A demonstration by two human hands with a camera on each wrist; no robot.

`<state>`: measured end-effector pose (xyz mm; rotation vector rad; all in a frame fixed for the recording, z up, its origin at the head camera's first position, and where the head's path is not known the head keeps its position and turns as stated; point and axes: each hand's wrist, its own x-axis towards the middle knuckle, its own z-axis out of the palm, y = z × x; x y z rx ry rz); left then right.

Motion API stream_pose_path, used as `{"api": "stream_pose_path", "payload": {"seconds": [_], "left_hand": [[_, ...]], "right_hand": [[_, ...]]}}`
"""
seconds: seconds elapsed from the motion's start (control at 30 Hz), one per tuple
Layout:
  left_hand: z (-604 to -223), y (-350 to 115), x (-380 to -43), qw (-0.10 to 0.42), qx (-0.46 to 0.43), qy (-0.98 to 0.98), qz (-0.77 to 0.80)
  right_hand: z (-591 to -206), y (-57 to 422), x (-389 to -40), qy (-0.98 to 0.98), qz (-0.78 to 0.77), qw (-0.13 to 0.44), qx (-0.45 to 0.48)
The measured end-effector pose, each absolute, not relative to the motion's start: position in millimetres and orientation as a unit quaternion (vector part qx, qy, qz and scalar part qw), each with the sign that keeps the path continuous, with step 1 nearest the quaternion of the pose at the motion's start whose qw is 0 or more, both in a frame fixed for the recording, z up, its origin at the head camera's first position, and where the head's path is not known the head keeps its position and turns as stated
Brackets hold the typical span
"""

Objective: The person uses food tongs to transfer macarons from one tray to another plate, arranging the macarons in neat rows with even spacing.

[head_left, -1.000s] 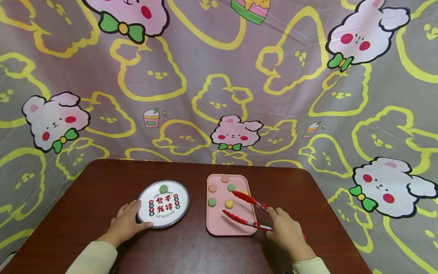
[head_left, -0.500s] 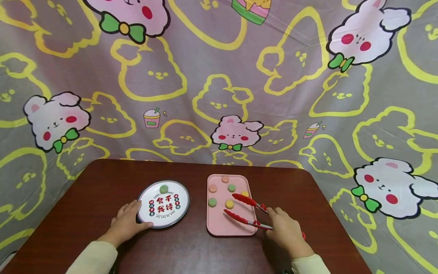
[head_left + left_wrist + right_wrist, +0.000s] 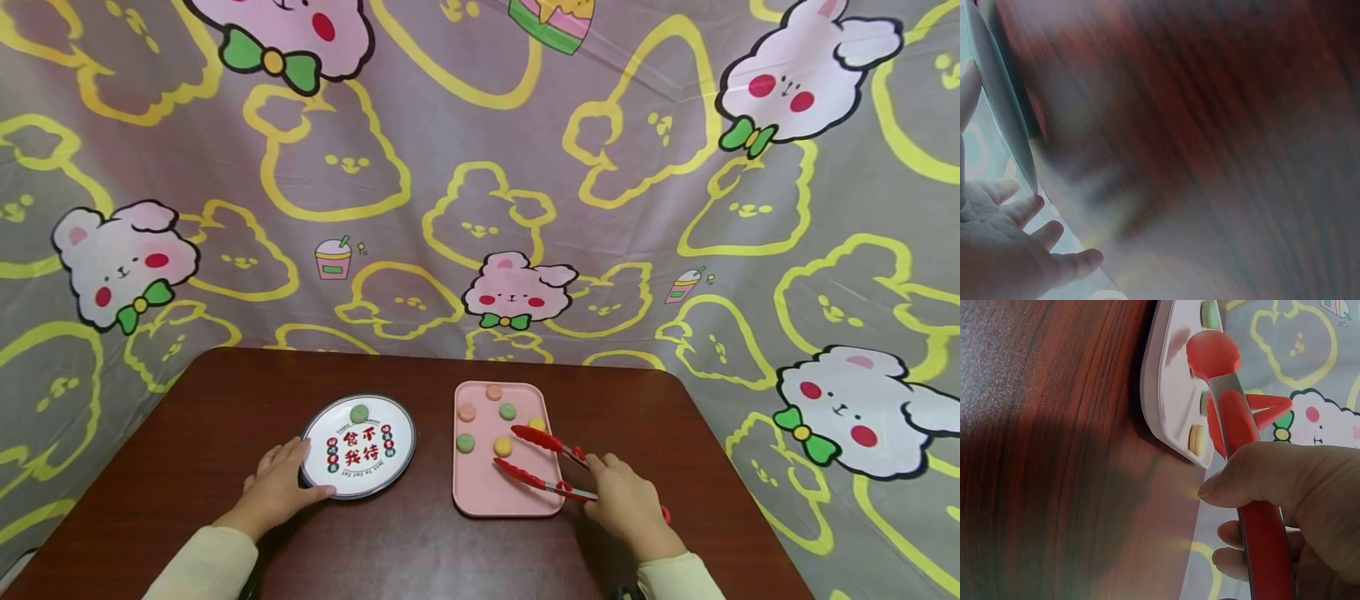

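Head | right hand [image 3: 626, 504] grips red tongs [image 3: 525, 477] | left hand [image 3: 277, 492], fingers spread, touches plate [image 3: 360, 447]

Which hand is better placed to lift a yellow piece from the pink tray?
Probably the right hand: it holds open tongs over the pink tray; the left hand touches the plate.

The left wrist view's edge cuts off the plate [image 3: 1000, 94].
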<state>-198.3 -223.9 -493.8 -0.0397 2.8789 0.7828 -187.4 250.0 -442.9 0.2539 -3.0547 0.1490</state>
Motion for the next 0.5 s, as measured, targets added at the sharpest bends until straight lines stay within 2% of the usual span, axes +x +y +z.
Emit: {"api": "stream_pose_path", "payload": {"seconds": [0.5], "left_hand": [[-495.2,-224.5,-199.4,0.08,-0.015,0.963,0.257]], "right_hand": [[-442.6,249.8,-190.4,-0.995,0.044,0.025,0.083]]}}
